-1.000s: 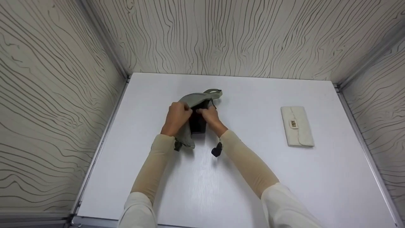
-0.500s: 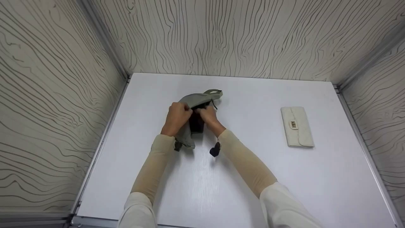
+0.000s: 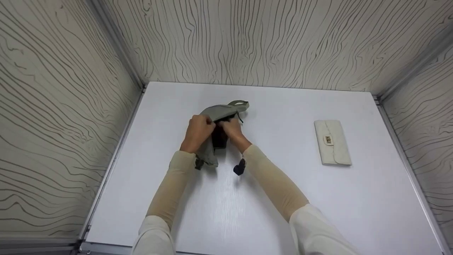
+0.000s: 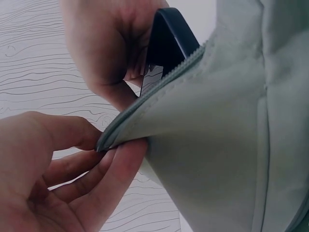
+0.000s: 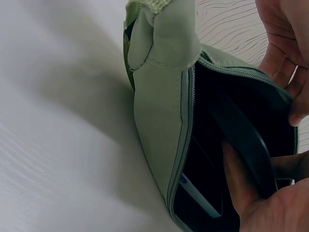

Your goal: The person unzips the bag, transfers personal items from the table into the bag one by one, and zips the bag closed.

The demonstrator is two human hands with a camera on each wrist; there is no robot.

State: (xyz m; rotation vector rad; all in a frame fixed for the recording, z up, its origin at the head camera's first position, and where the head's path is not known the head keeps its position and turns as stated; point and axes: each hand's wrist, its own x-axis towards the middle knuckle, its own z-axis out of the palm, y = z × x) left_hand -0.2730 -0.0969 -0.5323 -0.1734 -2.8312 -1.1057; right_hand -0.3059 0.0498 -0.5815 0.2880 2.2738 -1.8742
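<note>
A grey-green zip bag (image 3: 219,111) stands on the white table with its zip undone and its dark inside showing. My left hand (image 3: 199,131) pinches the zipped edge of the opening between thumb and fingers, plainly seen in the left wrist view. Reaching into the mouth of the bag, my right hand (image 3: 233,131) holds a black flat thing with a rounded edge (image 5: 246,140), thumb on one side and fingers on the other. Its lower part is hidden in the bag. Beside it inside lies a thin slab with a pale edge (image 5: 200,195).
To the right on the table (image 3: 283,198) lies a cream wallet (image 3: 332,142) with a metal clasp. A loop handle (image 3: 239,103) sticks out from the bag's far end. Wood-patterned walls (image 3: 247,42) close in the table at the back and both sides.
My right hand has shifted slightly left, further over the bag's mouth, and the dark area between the hands looks narrower. My left hand has stayed in place on the edge.
</note>
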